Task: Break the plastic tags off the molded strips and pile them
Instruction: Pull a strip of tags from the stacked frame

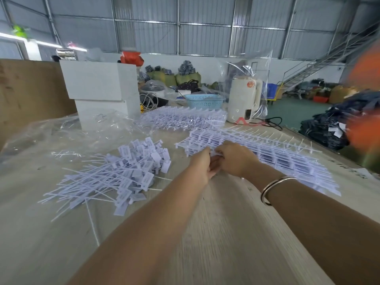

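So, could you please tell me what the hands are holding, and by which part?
Both the left hand and right hand pinch a white tag at the near end of the stacked molded strips; the exact grip is hidden.

Single head-worn view, forward and down, close over the table (pixel 205 233).

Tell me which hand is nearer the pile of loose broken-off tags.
Left. The left hand sits just right of the pile of loose tags; the right hand is farther right, beside it, at the molded strips.
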